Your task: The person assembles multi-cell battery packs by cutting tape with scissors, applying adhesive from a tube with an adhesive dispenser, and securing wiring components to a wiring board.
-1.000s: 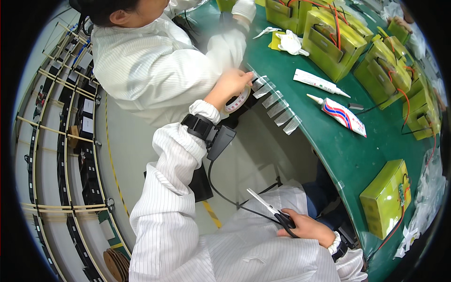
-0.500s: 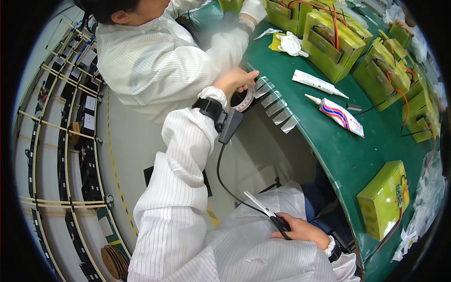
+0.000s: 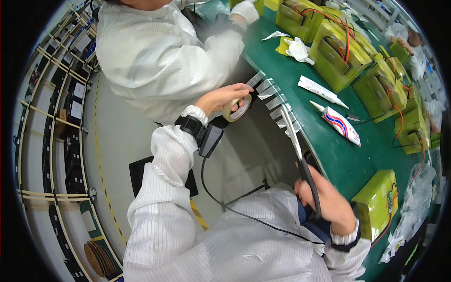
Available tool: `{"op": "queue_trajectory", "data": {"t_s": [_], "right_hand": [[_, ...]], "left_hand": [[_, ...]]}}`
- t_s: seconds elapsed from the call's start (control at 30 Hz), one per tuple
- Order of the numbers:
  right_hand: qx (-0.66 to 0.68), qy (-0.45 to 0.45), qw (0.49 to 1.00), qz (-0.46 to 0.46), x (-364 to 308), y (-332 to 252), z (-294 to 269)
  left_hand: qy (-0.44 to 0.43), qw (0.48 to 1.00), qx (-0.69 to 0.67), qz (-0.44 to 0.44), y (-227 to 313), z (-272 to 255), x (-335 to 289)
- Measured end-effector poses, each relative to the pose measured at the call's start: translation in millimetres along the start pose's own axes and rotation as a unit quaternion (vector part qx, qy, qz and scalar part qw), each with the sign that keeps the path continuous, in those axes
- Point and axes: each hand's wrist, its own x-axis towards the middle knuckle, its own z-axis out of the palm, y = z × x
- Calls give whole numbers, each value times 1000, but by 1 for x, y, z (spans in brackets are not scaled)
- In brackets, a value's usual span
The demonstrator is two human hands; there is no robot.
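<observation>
My left hand (image 3: 221,101) is closed round a roll of clear tape (image 3: 240,112) beside the green table's edge. A strip of tape (image 3: 256,78) stretches from near its fingertips to the table edge. Several short tape strips (image 3: 275,101) hang in a row along that edge. In my right hand (image 3: 329,197) is a pair of scissors (image 3: 307,181) with black handles, its blades pointing up past the lowest strips. Whether the blades touch them I cannot tell. Right of the strips, a white tube with a nozzle (image 3: 322,91) and a red-and-blue striped tube (image 3: 342,126) lie on the table.
Yellow-green wrapped battery packs (image 3: 338,56) with red and black wires stand along the green table (image 3: 324,145). Another pack (image 3: 376,202) sits near my right forearm. A co-worker in a white coat (image 3: 159,61) works close on my left. A cable (image 3: 244,214) crosses my lap.
My right hand has lifted the scissors from my lap up toward the tape strips. My left hand has drawn slightly back from the edge with the tape roll.
</observation>
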Motion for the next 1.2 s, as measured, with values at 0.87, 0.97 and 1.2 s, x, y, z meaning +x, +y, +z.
{"op": "queue_trajectory", "data": {"t_s": [0.87, 0.97, 1.2], "right_hand": [[-167, 60, 975, 132, 150, -44, -2], [-179, 71, 978, 82, 151, -38, 0], [-179, 65, 978, 90, 146, -35, -2]], "left_hand": [[41, 999, -18, -12, -1, -15, 7], [22, 999, -14, -19, -1, -17, 6], [-59, 989, 109, -82, -7, -49, -32]]}}
